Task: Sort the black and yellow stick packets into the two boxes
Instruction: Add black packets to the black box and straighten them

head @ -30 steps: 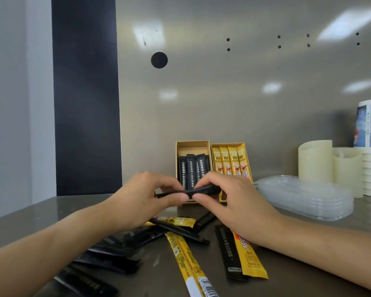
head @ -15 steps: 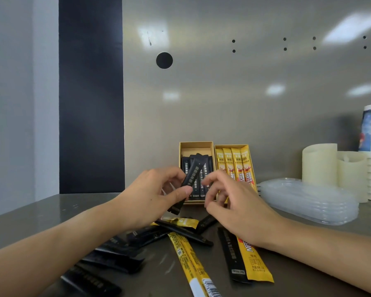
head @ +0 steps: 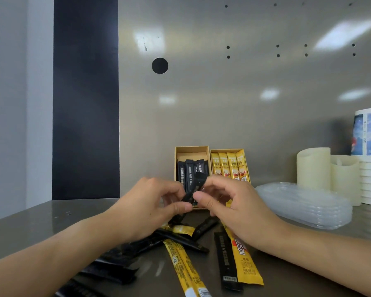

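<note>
On the tabletop (head: 51, 221), the black-packet box (head: 192, 152) and yellow-packet box (head: 225, 150) stand side by side at the back. Your left hand (head: 146, 209) and right hand (head: 233, 209) both pinch one black packet (head: 198, 182), tilted just before the black-packet box. Packets standing inside crowd it; enter askew and yours may buckle. Loose packets (head: 247, 264) lie beneath your hands.

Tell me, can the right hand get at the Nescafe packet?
Probably yes: the Nescafe packet lies uncovered just below the right hand, but its fingers must first let go of the black packet.
</note>
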